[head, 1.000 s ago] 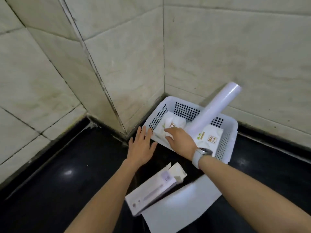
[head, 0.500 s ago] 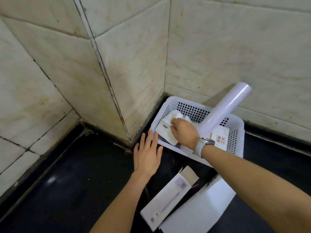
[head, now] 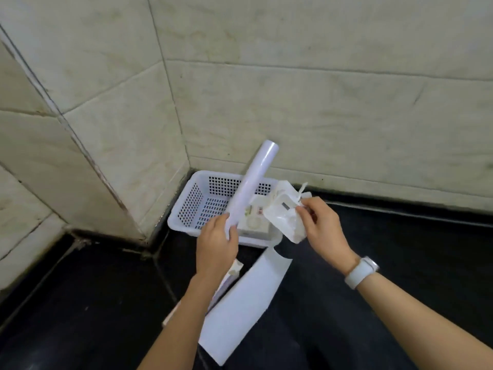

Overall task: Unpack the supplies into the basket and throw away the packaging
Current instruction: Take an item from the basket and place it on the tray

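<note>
We note left hand (head: 216,243) now gripping roll (head: 252,189), earlier flat beside basket (head: 186,209), right hand (head: 321,222) lifted out, pinching packet (head: 284,216) above basket's right rim, second packet (head: 254,222) inside basket.

Black floor (head: 400,263): white basket (head: 186,206) in tiled corner, white sheet (head: 245,303), carton (head: 229,279) beside.

Basket (head: 186,212), frame centre: white, walls and floor pierced in a regular grid of small holes. Roll (head: 253,188): pale lilac-white, glossy. Packet (head: 282,217), right of centre: translucent white with a small grey label. Pack (head: 256,222) in basket: white with orange and green print. Sheet (head: 240,305), lower centre: plain white. Watch (head: 360,272): white strap. Floor (head: 80,303): glossy black. Walls (head: 320,102): cream tiles, faint veining, dark grout.
</note>
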Tool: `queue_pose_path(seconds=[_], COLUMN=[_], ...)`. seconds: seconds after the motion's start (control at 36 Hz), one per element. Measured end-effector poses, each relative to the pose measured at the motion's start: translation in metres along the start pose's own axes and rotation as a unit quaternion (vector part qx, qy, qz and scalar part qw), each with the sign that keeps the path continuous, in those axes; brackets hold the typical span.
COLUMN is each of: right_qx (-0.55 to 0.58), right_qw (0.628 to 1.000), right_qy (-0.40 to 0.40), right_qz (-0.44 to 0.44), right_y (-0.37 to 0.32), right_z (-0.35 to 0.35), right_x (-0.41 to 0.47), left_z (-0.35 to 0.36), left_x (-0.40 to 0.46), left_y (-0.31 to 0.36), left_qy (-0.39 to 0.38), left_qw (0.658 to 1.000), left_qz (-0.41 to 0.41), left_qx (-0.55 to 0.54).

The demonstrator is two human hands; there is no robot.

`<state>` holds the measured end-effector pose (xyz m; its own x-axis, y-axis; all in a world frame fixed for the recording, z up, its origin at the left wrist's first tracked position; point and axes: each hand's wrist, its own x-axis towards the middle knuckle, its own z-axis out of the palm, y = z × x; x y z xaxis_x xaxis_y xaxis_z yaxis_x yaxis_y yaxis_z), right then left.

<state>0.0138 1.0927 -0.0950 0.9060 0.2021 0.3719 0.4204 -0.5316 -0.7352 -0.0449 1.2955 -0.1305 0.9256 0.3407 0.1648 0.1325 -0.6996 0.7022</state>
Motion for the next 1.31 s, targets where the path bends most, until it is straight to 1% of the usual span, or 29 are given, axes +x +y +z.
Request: queue_pose_path(seconds=[0.11,0.19,0.31,0.44,0.56,0.64,0.81,0.97,1.14,1.22,1.31], right_qx=[-0.041,-0.072,-0.098,-0.164,-0.222,-0.251,-0.281,-0.304,-0.332,-0.344,-0.348], right_qw=[0.996,0.989,0.972,0.934,0.886,0.854,0.811,0.793,0.785,0.786,0.792], right_qy=[0.026,0.042,0.091,0.172,0.259,0.306,0.353,0.373,0.411,0.420,0.427], right_qz=[0.068,0.122,0.194,0.268,0.313,0.338,0.371,0.374,0.324,0.297,0.264], right_y=[0.043,0.076,0.110,0.146,0.160,0.169,0.197,0.250,0.311,0.336,0.363], right_z=[-0.085,-0.156,-0.252,-0.370,-0.453,-0.507,-0.606,-0.712,-0.840,-0.900,-0.951], right_x=[-0.079,-0.143,-0.232,-0.347,-0.420,-0.458,-0.503,-0.509,-0.472,-0.447,-0.419], left_z=[0.061,0.112,0.180,0.265,0.319,0.350,0.414,0.497,0.587,0.623,0.654], left_x=[-0.052,-0.097,-0.162,-0.256,-0.329,-0.373,-0.418,-0.430,-0.414,-0.401,-0.387], left_y=[0.069,0.129,0.218,0.333,0.418,0.476,0.582,0.703,0.840,0.893,0.932], left_qy=[-0.074,-0.144,-0.225,-0.312,-0.374,-0.402,-0.416,-0.389,-0.357,-0.336,-0.335], left_qw=[0.997,0.986,0.960,0.911,0.862,0.829,0.781,0.755,0.756,0.759,0.773], left_qz=[0.016,0.077,0.166,0.270,0.339,0.387,0.462,0.521,0.537,0.548,0.534], left_qx=[-0.022,-0.021,-0.004,-0.017,-0.037,-0.046,-0.053,-0.082,-0.114,-0.104,-0.074])
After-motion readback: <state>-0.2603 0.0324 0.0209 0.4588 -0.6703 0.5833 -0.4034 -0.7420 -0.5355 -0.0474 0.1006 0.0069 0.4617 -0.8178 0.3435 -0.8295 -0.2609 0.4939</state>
